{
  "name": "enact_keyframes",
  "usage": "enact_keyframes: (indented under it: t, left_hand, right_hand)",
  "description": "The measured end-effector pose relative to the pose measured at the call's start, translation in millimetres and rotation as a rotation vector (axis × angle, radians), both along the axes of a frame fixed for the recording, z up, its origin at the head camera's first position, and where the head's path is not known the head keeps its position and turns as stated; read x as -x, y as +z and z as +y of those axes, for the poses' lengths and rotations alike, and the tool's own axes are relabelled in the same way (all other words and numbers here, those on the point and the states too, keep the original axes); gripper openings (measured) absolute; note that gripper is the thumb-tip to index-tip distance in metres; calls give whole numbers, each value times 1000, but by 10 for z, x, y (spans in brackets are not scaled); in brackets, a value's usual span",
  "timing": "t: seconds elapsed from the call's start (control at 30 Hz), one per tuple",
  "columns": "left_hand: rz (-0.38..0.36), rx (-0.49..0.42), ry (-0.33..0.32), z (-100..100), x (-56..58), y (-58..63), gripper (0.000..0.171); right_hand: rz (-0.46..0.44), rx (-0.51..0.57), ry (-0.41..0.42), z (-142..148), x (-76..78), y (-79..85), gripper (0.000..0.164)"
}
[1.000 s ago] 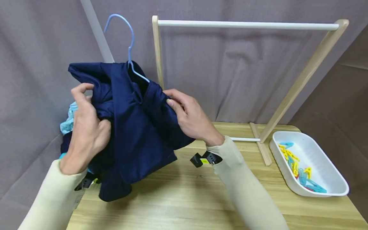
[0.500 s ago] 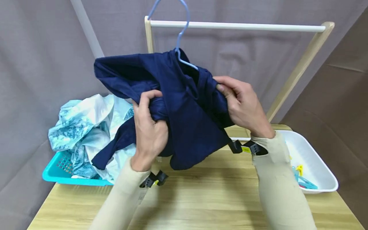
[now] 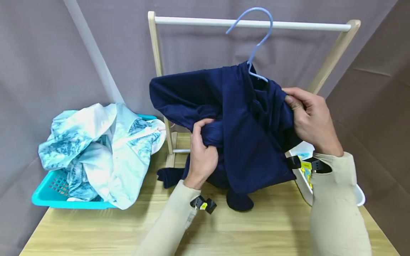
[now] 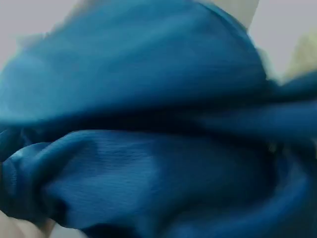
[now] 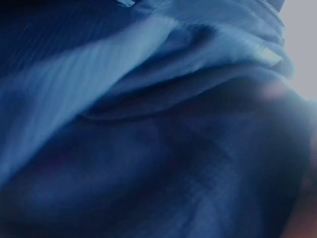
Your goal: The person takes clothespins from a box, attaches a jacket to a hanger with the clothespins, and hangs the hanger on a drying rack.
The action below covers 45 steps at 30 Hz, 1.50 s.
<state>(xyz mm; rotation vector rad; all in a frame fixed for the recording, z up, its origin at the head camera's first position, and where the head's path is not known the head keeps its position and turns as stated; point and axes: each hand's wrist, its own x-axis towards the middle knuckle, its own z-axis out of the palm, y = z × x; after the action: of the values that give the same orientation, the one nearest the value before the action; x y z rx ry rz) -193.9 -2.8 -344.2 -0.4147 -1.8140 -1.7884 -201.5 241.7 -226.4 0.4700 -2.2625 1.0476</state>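
Note:
A navy jacket (image 3: 253,142) hangs in loose folds between my two hands over the table. Out of its neck opening rises the hook of a pale blue clothes hanger (image 3: 269,28); the rest of the hanger is hidden inside the cloth. My left hand (image 3: 203,160) grips a bunched fold at the jacket's left side. At the right shoulder my right hand (image 3: 315,119) pinches the cloth between thumb and fingers. Navy fabric (image 4: 148,168) fills the left wrist view, blurred. Folds and a strip of zipper teeth (image 5: 270,6) show in the right wrist view.
A white rail (image 3: 192,21) on a wooden frame stands behind the jacket, and the hanger hook overlaps it. At left a turquoise basket (image 3: 41,195) holds white and blue patterned clothes (image 3: 109,149). A white tray (image 3: 361,197) with clothespins is partly behind my right arm.
Both hands have carried the jacket and hanger from the left to the front of the rail. A dangling sleeve has come away from over the basket. Both holds look unchanged.

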Motion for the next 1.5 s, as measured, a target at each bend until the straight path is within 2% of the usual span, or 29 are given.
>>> enact_keyframes:
  t: [0.13,0.2,0.3,0.43,0.53,0.6,0.67,0.73,0.8,0.87,0.93,0.97,1.07,1.17,1.2,1.23,1.27,1.33,1.4,1.43,1.5]
  left_hand:
    - [-241,208,-3,-157,260,-447,48]
    - [-331,353,-25,-285,316,-573,53]
    - [-454,602,-124,-464,269,-606,76]
    - [-566,887,-276,-530,66,-543,122]
    - [-582,1021,-280,-433,-62,-572,139]
    - [-554,1100,-248,-339,-105,-639,140]
    - [-491,1155,-167,-247,-106,-729,122]
    - [-416,1204,-38,-175,-64,-822,97]
    - [-373,1184,116,-129,7,-883,75]
    - [-388,1122,235,-105,89,-902,65]
    - [-428,1037,277,-97,153,-895,70]
    - [-463,1006,263,-102,168,-879,73]
    - [-582,989,127,-179,119,-755,80]
    - [-624,1046,-14,-373,-71,-432,70]
    - [-595,1033,-29,-455,-138,-299,63]
    - [-530,997,-16,-536,-198,-164,55]
    - [-444,942,17,-613,-238,-43,45]
    - [-235,803,123,-744,-260,126,32]
    - [-33,673,230,-836,-212,186,30]
    - [36,638,273,-871,-175,185,34]
    - [103,627,323,-921,-99,146,41]
  right_hand:
    - [-23,-19,1,113,118,-216,24]
    - [-44,-38,14,134,175,-311,25]
    - [-73,-58,41,123,234,-408,27]
    - [-75,-78,85,88,245,-458,27]
    - [-70,-118,136,67,227,-475,26]
    - [-63,-145,165,55,217,-487,26]
    - [-55,-166,175,43,215,-499,26]
    - [-44,-175,170,37,219,-512,26]
    - [-28,-177,156,41,217,-521,27]
    - [-20,-160,138,42,210,-520,27]
    - [-9,-140,119,51,202,-523,27]
    - [-4,-138,112,54,198,-530,27]
    - [5,-141,99,62,212,-588,27]
    - [7,-167,96,79,212,-678,26]
    - [3,-165,96,84,208,-702,26]
    - [-6,-164,95,95,199,-722,26]
    - [-13,-157,95,103,187,-738,26]
    - [-26,-137,96,118,161,-764,25]
    - [-40,-105,101,123,131,-794,25]
    - [-40,-97,103,123,116,-813,24]
    - [-33,-88,109,111,87,-853,23]
